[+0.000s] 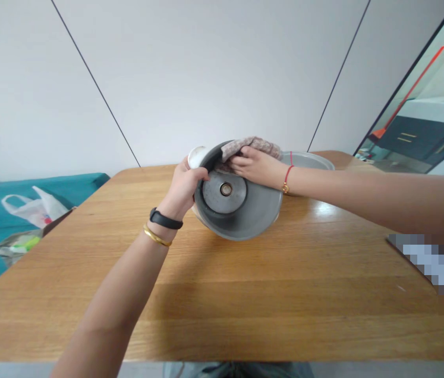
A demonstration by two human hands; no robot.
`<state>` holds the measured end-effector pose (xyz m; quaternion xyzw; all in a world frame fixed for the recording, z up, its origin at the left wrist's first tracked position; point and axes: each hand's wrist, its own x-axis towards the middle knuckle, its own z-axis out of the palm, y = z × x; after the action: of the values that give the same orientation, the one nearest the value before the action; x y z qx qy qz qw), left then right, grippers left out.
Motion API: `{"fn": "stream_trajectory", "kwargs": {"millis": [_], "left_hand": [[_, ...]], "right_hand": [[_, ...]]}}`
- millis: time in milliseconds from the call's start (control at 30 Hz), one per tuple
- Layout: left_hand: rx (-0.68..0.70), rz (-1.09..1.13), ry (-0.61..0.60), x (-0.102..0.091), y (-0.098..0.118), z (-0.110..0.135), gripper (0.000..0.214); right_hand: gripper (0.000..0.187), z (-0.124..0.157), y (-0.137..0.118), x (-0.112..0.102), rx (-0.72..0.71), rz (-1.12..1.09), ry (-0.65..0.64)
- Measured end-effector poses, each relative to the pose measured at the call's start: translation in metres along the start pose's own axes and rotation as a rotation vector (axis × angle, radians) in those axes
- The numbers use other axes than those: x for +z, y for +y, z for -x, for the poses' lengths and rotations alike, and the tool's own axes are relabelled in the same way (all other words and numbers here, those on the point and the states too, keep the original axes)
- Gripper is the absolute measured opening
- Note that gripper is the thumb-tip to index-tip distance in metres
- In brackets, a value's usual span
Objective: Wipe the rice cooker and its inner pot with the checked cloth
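Observation:
A round cooker body [241, 210] lies tipped on the wooden table [222, 283], its open grey inside with a central heating plate facing me. My left hand [185, 186] grips its left rim, fingers curled over the edge. My right hand [255, 165] presses a brownish cloth [251, 144] against the upper inner wall of the cooker body. A black band and a gold bangle sit on my left wrist, a red string and a gold bead on my right.
A metal inner pot [308, 159] stands behind the cooker at the table's far edge. A white plastic bag [33, 207] and a box lie on teal bedding at the left. A blurred-out flat object [438, 268] rests at the table's right edge.

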<state>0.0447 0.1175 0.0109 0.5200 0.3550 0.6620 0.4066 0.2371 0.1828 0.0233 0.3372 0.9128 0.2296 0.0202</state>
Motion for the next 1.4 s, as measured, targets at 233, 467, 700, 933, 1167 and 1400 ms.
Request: {"fn": "stream_trajectory", "kwargs": {"millis": [233, 467, 700, 933, 1167, 1400], "left_hand": [[0.052, 0.148, 0.140, -0.013, -0.021, 0.015, 0.053], [0.128, 0.182, 0.225, -0.013, -0.035, 0.038, 0.033], [0.063, 0.201, 0.244, -0.023, -0.041, 0.044, 0.044], [0.059, 0.146, 0.261, -0.014, -0.039, 0.051, 0.039], [0.030, 0.260, 0.303, -0.006, -0.039, 0.047, 0.046], [0.067, 0.223, 0.313, 0.005, -0.040, 0.051, 0.043]], "right_hand": [[0.009, 0.044, -0.048, 0.020, 0.120, -0.306, -0.141], [0.022, 0.002, -0.119, 0.034, 0.085, -1.568, 0.084], [0.059, -0.018, -0.165, 0.009, 0.168, -1.301, 0.743], [0.055, -0.013, -0.108, -0.037, 0.284, -0.440, 0.583], [0.057, 0.006, -0.092, 0.005, 0.724, -0.346, 0.575], [0.052, -0.001, -0.126, 0.033, 0.510, -0.540, 0.246]]}}
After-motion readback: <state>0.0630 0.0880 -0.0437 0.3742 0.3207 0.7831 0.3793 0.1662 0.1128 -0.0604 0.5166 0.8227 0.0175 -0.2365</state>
